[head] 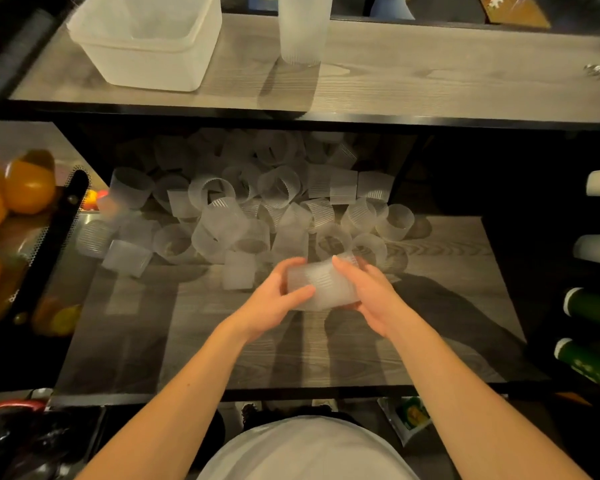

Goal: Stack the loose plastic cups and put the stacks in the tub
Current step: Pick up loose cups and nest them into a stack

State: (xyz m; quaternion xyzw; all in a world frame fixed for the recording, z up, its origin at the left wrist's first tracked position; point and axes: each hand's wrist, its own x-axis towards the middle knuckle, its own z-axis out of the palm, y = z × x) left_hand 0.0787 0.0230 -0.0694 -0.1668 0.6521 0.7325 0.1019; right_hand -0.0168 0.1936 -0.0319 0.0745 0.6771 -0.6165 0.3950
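Both hands, left hand (274, 299) and right hand (368, 299), are wrapped around a short stack of cups (321, 285) held sideways over the lower shelf (326, 355), probably to nest them tight, with the tub (146, 43) waiting up top.

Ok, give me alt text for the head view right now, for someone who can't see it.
Both hands, left hand and right hand, hold frosted plastic cups over the lower shelf, in front of a pile of loose cups. On the upper shelf sit a tub and a tall cup stack.
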